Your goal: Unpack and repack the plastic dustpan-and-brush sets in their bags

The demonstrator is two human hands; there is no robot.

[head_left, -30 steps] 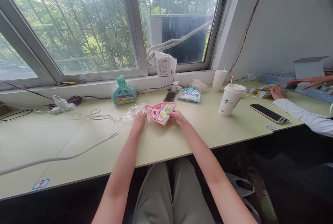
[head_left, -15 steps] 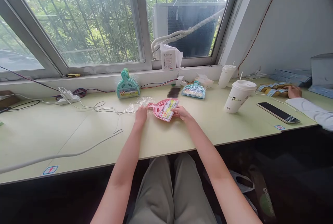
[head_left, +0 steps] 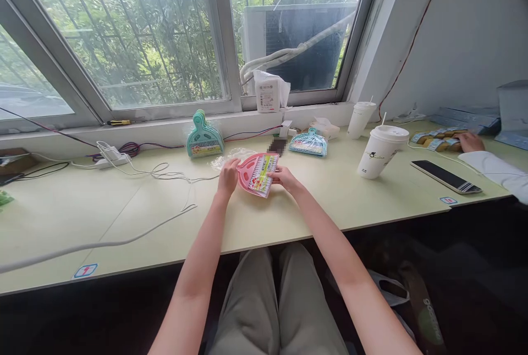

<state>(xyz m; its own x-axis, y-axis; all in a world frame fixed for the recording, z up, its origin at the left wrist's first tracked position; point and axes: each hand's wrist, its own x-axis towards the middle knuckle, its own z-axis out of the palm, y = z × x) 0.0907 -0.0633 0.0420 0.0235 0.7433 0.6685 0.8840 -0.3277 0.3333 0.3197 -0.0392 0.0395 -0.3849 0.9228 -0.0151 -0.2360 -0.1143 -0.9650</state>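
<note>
A pink mini dustpan-and-brush set [head_left: 259, 175] with a printed yellow label is held just above the table, tilted sideways. Its handle end is in the closed fingers of my left hand [head_left: 228, 177]. On the opposite side, my right hand [head_left: 285, 178] pinches the bristle edge near the label. Beyond my left hand lies a crumpled clear plastic wrapper [head_left: 237, 155]. Further back, a stack of green dustpan sets [head_left: 204, 138] stands upright, and another green set in clear wrap [head_left: 308, 143] lies to the right.
Two white lidded cups with straws [head_left: 381, 153] stand to the right, with a phone [head_left: 445, 176] beside them. White cables [head_left: 169, 173] and a power strip [head_left: 110, 160] lie left. A co-worker's hand [head_left: 471, 142] rests on yellow packaged items at far right. A tissue pack [head_left: 267, 93] sits on the sill.
My left hand has come off the clear wrapper's side and closed around the pink set's handle. The pink set has turned slightly more upright, still in my right hand.
</note>
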